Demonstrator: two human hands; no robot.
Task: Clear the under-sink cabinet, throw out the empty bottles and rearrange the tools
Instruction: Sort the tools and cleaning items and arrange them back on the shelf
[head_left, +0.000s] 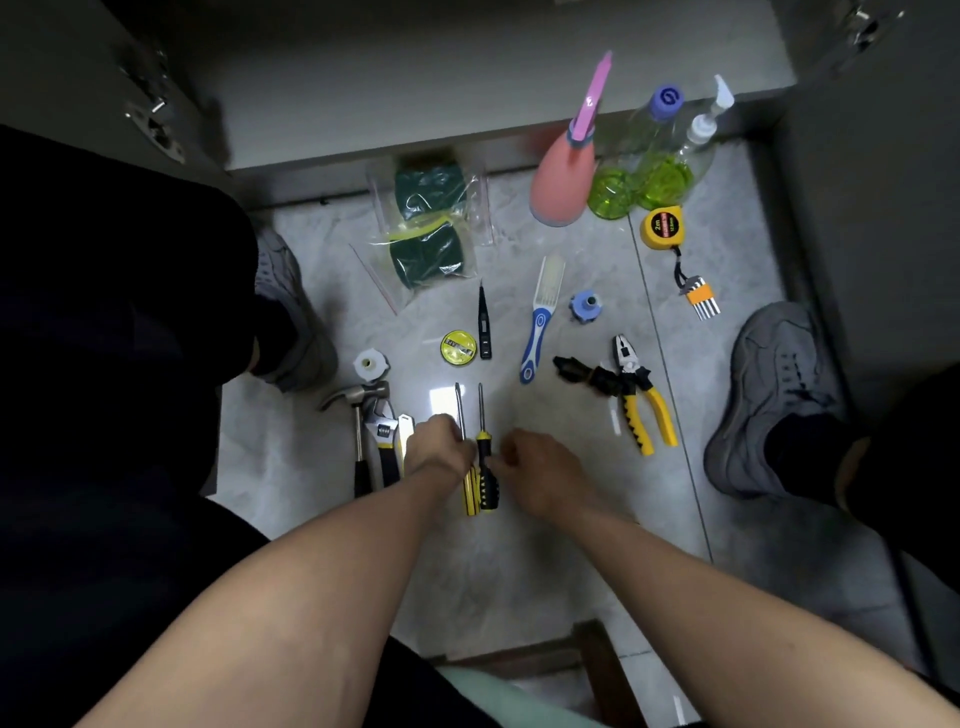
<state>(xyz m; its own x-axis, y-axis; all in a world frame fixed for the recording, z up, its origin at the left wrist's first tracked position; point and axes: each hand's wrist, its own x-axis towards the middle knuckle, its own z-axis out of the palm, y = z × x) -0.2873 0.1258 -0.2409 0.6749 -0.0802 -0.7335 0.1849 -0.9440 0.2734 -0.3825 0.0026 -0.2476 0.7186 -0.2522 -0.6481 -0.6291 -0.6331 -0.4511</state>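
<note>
Two screwdrivers lie side by side on the tiled floor (571, 519), tips pointing away from me. My left hand (439, 447) grips the yellow-handled screwdriver (459, 408) at the top of its handle. Just right of the black-and-yellow screwdriver (486, 467), my right hand (535, 470) hovers with loosely curled fingers and holds nothing. A hammer (358, 431) and an adjustable wrench (385, 441) lie left of my left hand. Yellow pliers (644, 410) lie to the right. A pink spray bottle (566, 171) and two clear bottles with green bases (615, 189) (670, 174) stand by the open cabinet (467, 93).
Spread on the floor are a bag of green sponges (428, 228), a tester pen (484, 322), a round yellow tin (458, 347), a blue-handled brush (543, 317), a blue cap (586, 306), a tape measure (661, 226) and a hex-key set (698, 296). My shoes (291, 312) (779, 395) flank the tools.
</note>
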